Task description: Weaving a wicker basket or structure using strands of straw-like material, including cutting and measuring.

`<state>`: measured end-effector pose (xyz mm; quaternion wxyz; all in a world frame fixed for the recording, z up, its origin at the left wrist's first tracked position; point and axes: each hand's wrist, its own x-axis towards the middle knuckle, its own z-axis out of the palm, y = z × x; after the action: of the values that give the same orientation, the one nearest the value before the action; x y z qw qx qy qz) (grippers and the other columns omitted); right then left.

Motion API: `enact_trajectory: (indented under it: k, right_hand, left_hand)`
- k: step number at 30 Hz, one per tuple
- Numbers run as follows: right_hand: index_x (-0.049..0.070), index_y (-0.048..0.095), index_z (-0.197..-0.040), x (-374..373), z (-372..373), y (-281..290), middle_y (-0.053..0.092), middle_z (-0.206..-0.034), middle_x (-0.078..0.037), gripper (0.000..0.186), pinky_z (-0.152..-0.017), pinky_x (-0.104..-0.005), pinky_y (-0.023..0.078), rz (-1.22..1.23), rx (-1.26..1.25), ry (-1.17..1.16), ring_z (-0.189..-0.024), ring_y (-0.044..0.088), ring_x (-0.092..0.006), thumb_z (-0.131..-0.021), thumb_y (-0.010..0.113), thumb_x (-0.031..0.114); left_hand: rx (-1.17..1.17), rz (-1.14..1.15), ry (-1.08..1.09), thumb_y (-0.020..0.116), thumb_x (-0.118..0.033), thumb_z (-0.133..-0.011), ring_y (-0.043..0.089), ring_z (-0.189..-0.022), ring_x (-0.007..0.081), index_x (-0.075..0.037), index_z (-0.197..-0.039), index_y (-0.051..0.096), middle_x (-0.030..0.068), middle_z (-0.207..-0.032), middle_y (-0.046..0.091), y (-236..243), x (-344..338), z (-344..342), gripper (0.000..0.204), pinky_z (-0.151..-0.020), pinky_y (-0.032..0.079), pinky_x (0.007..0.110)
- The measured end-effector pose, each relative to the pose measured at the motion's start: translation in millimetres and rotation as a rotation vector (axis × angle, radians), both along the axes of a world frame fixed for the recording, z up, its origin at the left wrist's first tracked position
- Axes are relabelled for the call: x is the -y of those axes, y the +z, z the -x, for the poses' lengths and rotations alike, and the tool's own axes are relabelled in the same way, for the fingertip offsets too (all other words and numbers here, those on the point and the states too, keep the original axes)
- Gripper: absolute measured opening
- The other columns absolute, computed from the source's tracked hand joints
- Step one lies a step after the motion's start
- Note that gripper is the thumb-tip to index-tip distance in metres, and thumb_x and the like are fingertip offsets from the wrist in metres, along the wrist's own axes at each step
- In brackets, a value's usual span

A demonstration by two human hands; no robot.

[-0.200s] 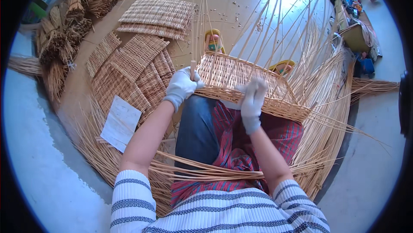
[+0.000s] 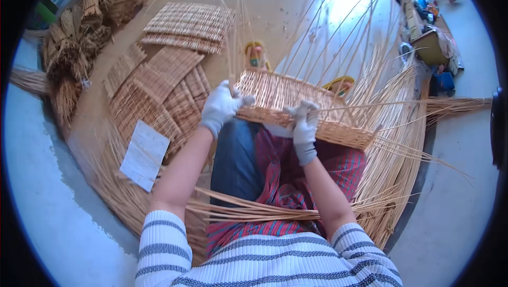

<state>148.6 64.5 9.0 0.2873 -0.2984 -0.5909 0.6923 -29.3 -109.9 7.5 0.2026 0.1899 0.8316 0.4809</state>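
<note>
Across my knees lies a half-woven wicker basket (image 2: 286, 87) with a low woven front wall and long upright stakes rising from its far side. My left hand (image 2: 219, 109), in a whitish work glove, is closed round its left corner, the thumb along the front rim. At the middle of the front wall is my right hand (image 2: 305, 128), gloved too, its fingers pinched together on a thin wicker strand (image 2: 360, 106) that runs off to the right. What lies under the right fingertips is hidden.
Woven panels (image 2: 159, 80) are stacked on the left, a white paper sheet (image 2: 144, 154) beside them. Loose cane (image 2: 397, 149) fans out on the right, and more cane (image 2: 254, 212) crosses my lap. Tied bundles (image 2: 71, 56) stand far left. Beyond the basket show yellow slippers (image 2: 257, 56).
My right hand's raised fingers have come down and bent at the front wall; a strand now stretches rightward from them. My left hand keeps its hold on the corner.
</note>
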Motion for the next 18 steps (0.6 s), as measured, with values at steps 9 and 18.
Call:
enact_trajectory:
  k: [9,18]
  right_hand:
    - [0.008,0.052,-0.115,93.3,-12.0,4.6,0.069,-0.095,-0.011,0.018,-0.074,-0.0305,0.058,-0.154,-0.124,0.081,-0.085,0.069,-0.0181,-0.106,0.055,0.023]
    - [0.004,0.064,-0.105,-14.0,-20.8,-44.9,0.074,-0.1,-0.008,0.013,-0.065,-0.0283,0.06,0.238,-0.051,-0.018,-0.081,0.071,-0.0142,-0.096,0.069,0.012]
  left_hand:
    - [-0.042,0.215,0.19,0.094,-0.046,-0.064,0.051,-0.056,0.0203,-0.006,-0.069,0.057,0.0037,-0.06,0.057,3.7,13.1,-11.7,0.055,-0.059,0.046,0.039]
    - [-0.821,-0.169,0.328,0.075,-0.009,-0.087,0.061,-0.108,0.0253,-0.001,-0.122,0.056,0.0166,-0.113,0.062,45.1,-22.8,-75.9,0.041,-0.091,0.05,0.036]
